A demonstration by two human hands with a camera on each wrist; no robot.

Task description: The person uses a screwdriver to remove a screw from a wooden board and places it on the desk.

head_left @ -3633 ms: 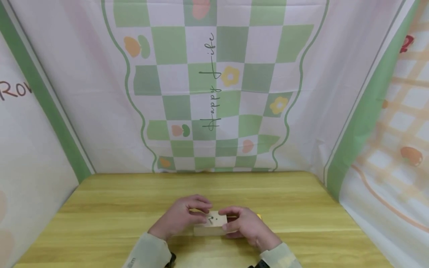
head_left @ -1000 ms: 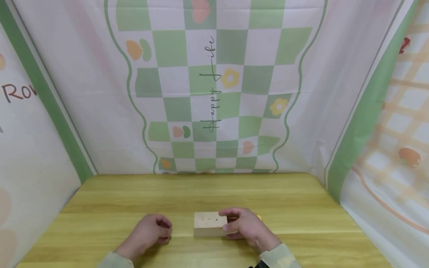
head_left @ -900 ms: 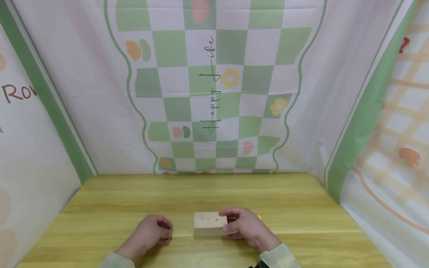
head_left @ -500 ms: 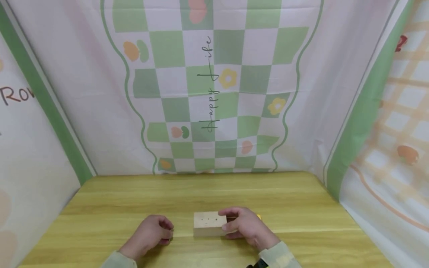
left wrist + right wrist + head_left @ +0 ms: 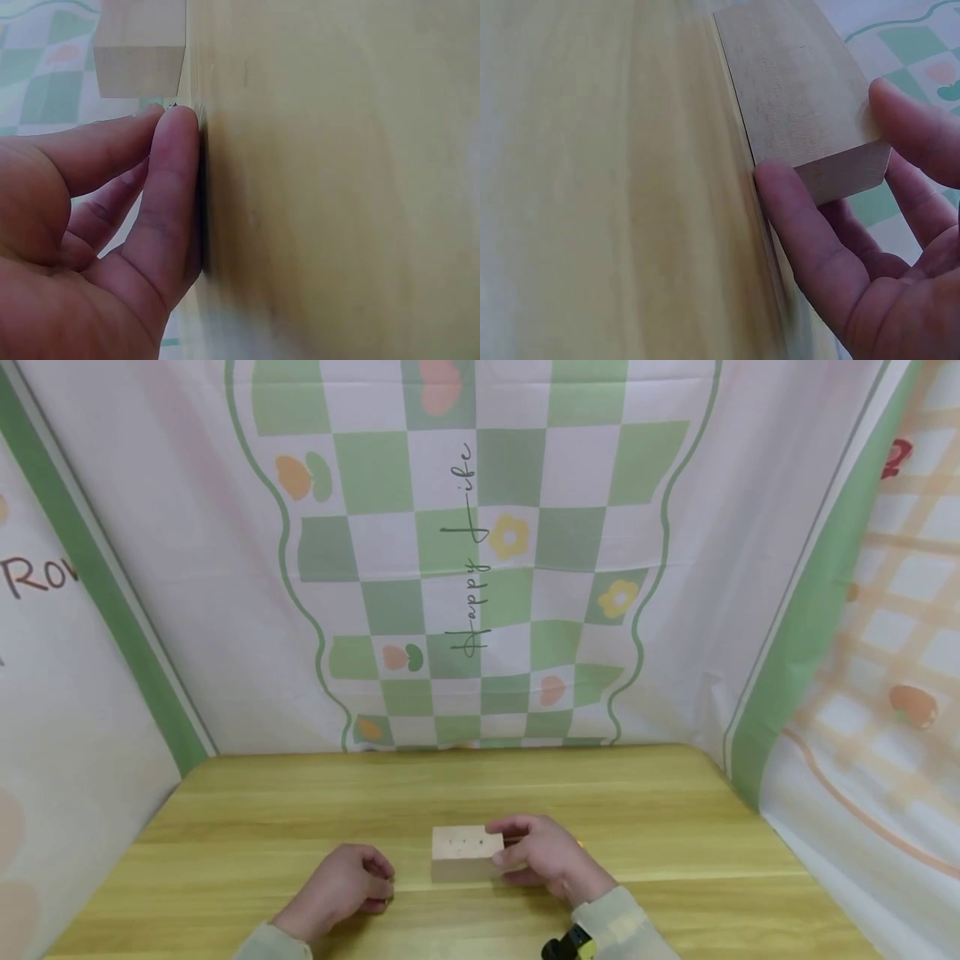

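Note:
A pale wooden block (image 5: pixel 467 852) with a row of small holes in its top lies in the middle of the table. My right hand (image 5: pixel 551 856) grips its right end; the thumb (image 5: pixel 784 187) presses the near side and a finger reaches over the top. Left of the block, my left hand (image 5: pixel 345 885) is low over the table, thumb and fingertips together. They pinch a small metal screw (image 5: pixel 172 106), of which only a tip shows in the left wrist view; the rest is hidden by the fingers.
Behind my right hand a bit of a yellow-orange thing (image 5: pixel 581 843) peeks out, mostly hidden. The wood-grain table (image 5: pixel 675 827) ends at a checked cloth backdrop (image 5: pixel 480 610), with more cloth at both sides. A black device (image 5: pixel 567 945) sits at the right wrist.
The screw that stood on the block earlier has gone from its top as my left hand drew away leftward. Just now the block and right hand shift slightly away; the left hand edges right.

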